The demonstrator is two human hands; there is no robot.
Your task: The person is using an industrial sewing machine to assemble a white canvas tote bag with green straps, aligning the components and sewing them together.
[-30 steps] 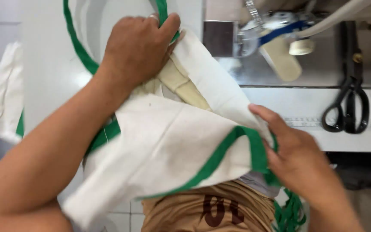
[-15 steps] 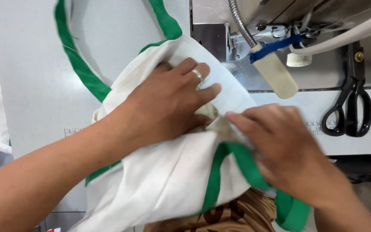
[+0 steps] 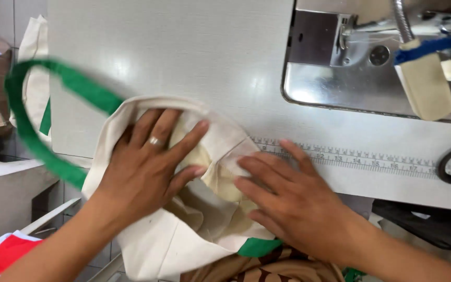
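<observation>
Both hands press flat, fingers spread: left hand [image 3: 150, 167] and right hand [image 3: 293, 201] on the cream bag [image 3: 184, 235], which lies between them on the surface [image 3: 184, 57].

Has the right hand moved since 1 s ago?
Yes. The right hand went up and leftward, from the table's front edge onto the cream bag, nearer the sewing machine's metal plate.

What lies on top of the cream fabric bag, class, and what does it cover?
Both hands press flat on the cream fabric bag: the left hand and the right hand. The cloth beneath the palms is hidden; the green strap loops clear.
</observation>
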